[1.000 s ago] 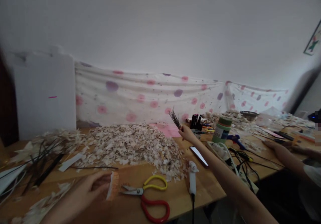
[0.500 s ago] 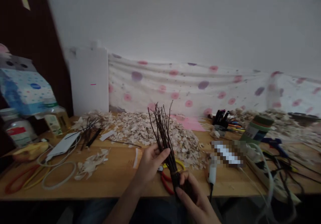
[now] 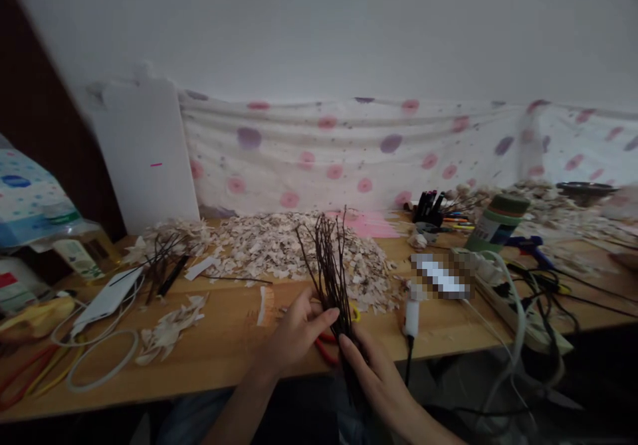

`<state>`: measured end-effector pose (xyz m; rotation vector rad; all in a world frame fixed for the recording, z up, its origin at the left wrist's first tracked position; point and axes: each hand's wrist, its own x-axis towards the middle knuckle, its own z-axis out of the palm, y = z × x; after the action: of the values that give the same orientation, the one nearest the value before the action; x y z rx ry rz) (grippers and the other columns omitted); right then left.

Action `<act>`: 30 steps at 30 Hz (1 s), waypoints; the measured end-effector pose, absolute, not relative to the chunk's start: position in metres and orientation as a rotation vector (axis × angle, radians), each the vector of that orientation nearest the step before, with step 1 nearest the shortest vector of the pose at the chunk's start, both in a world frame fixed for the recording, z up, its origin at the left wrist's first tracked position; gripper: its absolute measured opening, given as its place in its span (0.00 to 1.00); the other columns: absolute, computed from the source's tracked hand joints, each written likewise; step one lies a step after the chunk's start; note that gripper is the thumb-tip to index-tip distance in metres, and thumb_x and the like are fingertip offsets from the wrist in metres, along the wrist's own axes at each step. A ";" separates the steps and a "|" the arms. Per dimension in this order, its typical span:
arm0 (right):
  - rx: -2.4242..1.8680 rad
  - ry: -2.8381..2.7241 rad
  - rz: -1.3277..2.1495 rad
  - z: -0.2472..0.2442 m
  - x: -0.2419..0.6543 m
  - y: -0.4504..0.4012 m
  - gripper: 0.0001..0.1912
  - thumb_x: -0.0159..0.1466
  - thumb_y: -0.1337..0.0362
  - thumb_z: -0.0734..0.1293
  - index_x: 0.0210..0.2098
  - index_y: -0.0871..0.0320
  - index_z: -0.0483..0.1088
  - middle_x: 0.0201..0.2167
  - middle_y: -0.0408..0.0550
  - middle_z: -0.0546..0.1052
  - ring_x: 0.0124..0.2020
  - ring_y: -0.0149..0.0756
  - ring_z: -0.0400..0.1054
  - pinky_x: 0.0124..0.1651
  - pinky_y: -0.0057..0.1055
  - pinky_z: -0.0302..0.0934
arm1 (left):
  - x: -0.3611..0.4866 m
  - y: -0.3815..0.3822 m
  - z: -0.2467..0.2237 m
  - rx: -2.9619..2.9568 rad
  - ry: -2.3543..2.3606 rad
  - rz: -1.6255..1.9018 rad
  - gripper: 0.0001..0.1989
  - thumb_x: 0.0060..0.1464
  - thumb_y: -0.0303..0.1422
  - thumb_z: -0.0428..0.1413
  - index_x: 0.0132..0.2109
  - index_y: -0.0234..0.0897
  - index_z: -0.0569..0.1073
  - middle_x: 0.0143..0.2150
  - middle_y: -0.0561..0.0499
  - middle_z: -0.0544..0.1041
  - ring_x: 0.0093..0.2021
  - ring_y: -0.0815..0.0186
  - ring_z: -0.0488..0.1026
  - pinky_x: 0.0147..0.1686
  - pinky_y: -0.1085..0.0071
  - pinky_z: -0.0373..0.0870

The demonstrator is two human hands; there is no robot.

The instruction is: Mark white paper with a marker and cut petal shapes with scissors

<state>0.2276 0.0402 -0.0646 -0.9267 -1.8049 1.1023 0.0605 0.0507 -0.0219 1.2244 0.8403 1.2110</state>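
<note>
A bundle of thin dark twigs (image 3: 329,279) stands upright in front of me, its tips against a heap of pale wood shavings (image 3: 294,252). My right hand (image 3: 373,378) grips the bundle's lower end, which is partly hidden by my fingers. My left hand (image 3: 294,332) closes on the bundle higher up, with its fingertips pressed against the twigs. A pale strip edged in orange (image 3: 265,305) lies on the wooden table (image 3: 219,358) just left of my left hand. Red-handled scissors (image 3: 325,351) lie mostly hidden behind my hands.
A power strip (image 3: 518,305) with tangled cables sits at the right, near a white cylindrical object (image 3: 411,317) on a black cord. Further back stand a green-lidded jar (image 3: 496,222) and several markers (image 3: 428,207). Coiled white cable (image 3: 102,358) and loose shavings lie at the left.
My hands have come together on the twig bundle, which was held out alone in my right hand. The pale strip has left my left hand and lies on the table. The view has swung left.
</note>
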 end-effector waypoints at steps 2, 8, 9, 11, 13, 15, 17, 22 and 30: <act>-0.909 -1.803 1.050 -0.063 0.228 0.039 0.16 0.71 0.52 0.58 0.48 0.54 0.68 0.43 0.50 0.76 0.49 0.44 0.69 0.53 0.38 0.64 | 0.062 0.050 -0.021 1.190 0.847 1.198 0.21 0.51 0.42 0.64 0.46 0.35 0.71 0.40 0.45 0.82 0.41 0.60 0.78 0.45 0.65 0.72; -0.845 -1.764 1.184 -0.059 0.229 0.031 0.13 0.73 0.53 0.54 0.45 0.53 0.63 0.32 0.44 0.72 0.28 0.35 0.68 0.33 0.31 0.66 | 0.066 0.050 -0.018 1.071 0.865 1.214 0.18 0.41 0.39 0.70 0.38 0.34 0.78 0.38 0.46 0.82 0.41 0.60 0.77 0.43 0.68 0.71; -0.838 -1.763 1.181 -0.059 0.230 0.030 0.13 0.73 0.53 0.54 0.45 0.53 0.63 0.33 0.45 0.72 0.31 0.36 0.69 0.35 0.31 0.66 | 0.066 0.050 -0.018 1.038 0.856 1.217 0.17 0.40 0.38 0.70 0.37 0.34 0.78 0.37 0.47 0.81 0.40 0.61 0.77 0.42 0.69 0.71; -0.823 -1.766 1.135 -0.060 0.231 0.029 0.12 0.73 0.53 0.54 0.47 0.52 0.63 0.37 0.46 0.72 0.39 0.38 0.69 0.43 0.32 0.66 | 0.068 0.051 -0.020 0.977 0.835 1.219 0.15 0.39 0.36 0.70 0.36 0.34 0.79 0.36 0.48 0.81 0.37 0.62 0.76 0.40 0.69 0.71; -0.810 -1.763 1.099 -0.062 0.232 0.029 0.12 0.73 0.54 0.55 0.48 0.51 0.64 0.39 0.46 0.72 0.42 0.38 0.69 0.48 0.32 0.65 | 0.070 0.051 -0.021 0.934 0.817 1.245 0.14 0.39 0.34 0.69 0.34 0.34 0.79 0.36 0.49 0.81 0.37 0.63 0.76 0.40 0.69 0.71; -0.812 -1.744 1.091 -0.063 0.232 0.030 0.12 0.73 0.54 0.55 0.48 0.51 0.64 0.40 0.46 0.72 0.43 0.37 0.68 0.49 0.32 0.65 | 0.071 0.051 -0.023 0.914 0.800 1.287 0.14 0.38 0.33 0.70 0.35 0.35 0.79 0.37 0.49 0.81 0.38 0.63 0.76 0.41 0.69 0.71; -0.822 -1.709 1.123 -0.065 0.231 0.031 0.12 0.73 0.53 0.56 0.46 0.52 0.64 0.39 0.46 0.73 0.40 0.37 0.69 0.47 0.32 0.65 | 0.072 0.052 -0.024 0.907 0.782 1.327 0.16 0.38 0.31 0.70 0.38 0.35 0.79 0.38 0.49 0.82 0.40 0.62 0.76 0.42 0.70 0.71; -0.825 -1.646 1.255 -0.068 0.228 0.034 0.15 0.72 0.49 0.56 0.41 0.53 0.64 0.31 0.43 0.71 0.27 0.34 0.66 0.32 0.30 0.65 | 0.072 0.054 -0.027 0.903 0.763 1.366 0.18 0.38 0.29 0.70 0.40 0.35 0.78 0.38 0.49 0.82 0.39 0.64 0.77 0.42 0.70 0.71; -0.846 -1.656 1.169 -0.069 0.227 0.035 0.13 0.72 0.50 0.57 0.41 0.52 0.65 0.31 0.43 0.71 0.29 0.36 0.66 0.36 0.32 0.65 | 0.074 0.053 -0.027 0.955 0.867 1.358 0.13 0.39 0.31 0.67 0.36 0.34 0.78 0.37 0.47 0.82 0.37 0.62 0.77 0.39 0.68 0.72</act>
<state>0.2274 0.0351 -0.0685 -0.8456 -1.6563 1.1685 0.0738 0.0532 -0.0270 0.9545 0.8670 1.3583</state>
